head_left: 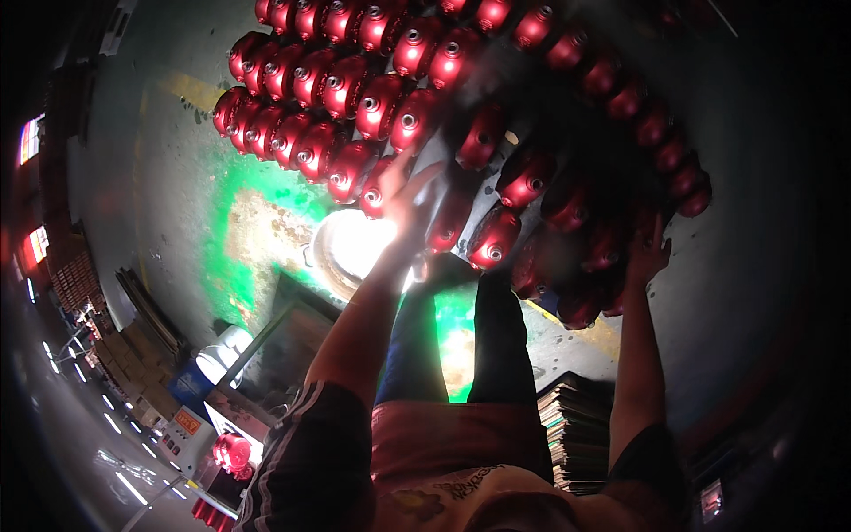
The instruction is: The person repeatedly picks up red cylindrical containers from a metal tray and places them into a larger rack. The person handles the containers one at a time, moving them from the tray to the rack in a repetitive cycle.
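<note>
Many glossy red, rounded metal canisters (495, 238), each with a short round neck, stand in rows on the floor in front of me. My left hand (409, 199) reaches out over the near rows, blurred by motion. Its fingers look spread, beside a red canister (372, 191), and I cannot tell if they touch it. On the right, my right hand (649, 257) is at the edge of the group, close to another red canister (605, 246). Its visible fingers are stretched apart, and shadow hides part of what is near them.
A pale round container (330, 257) in strong glare stands left of my legs. Behind it are a dark table (297, 341), a white bucket (226, 350) and a blue box (190, 386). A stack of flat sheets (581, 434) lies near my right side. Green patches (222, 257) mark the floor.
</note>
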`<action>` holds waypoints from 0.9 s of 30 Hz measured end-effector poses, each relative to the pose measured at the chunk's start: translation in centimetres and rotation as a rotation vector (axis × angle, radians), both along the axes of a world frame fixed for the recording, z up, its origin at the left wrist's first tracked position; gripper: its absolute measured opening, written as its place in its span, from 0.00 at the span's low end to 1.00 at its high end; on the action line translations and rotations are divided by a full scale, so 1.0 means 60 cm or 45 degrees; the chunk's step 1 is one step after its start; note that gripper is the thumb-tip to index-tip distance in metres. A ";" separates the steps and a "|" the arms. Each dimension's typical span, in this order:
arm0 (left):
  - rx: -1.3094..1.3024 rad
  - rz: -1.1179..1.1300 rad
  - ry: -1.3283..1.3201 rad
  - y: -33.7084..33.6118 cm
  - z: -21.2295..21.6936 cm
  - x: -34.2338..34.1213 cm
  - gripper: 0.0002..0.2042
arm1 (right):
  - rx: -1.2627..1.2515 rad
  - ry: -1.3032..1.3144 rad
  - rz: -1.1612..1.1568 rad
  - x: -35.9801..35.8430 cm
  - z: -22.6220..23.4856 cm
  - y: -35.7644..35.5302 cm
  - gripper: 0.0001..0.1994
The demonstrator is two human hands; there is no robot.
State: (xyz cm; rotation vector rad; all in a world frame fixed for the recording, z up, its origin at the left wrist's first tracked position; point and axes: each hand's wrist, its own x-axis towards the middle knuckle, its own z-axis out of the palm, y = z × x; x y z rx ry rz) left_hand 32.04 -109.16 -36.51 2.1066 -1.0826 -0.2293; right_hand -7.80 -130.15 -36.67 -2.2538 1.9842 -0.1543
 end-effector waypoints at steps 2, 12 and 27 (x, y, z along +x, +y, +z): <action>0.080 0.118 -0.134 0.087 0.005 0.033 0.23 | -0.137 -0.593 0.292 0.086 0.058 0.021 0.21; -0.030 0.070 0.182 0.177 -0.122 0.062 0.22 | 0.357 -0.700 0.595 0.686 -0.040 0.255 0.31; -0.406 0.571 1.841 0.505 0.056 0.092 0.33 | 0.596 -1.252 0.244 0.636 -0.027 0.213 0.34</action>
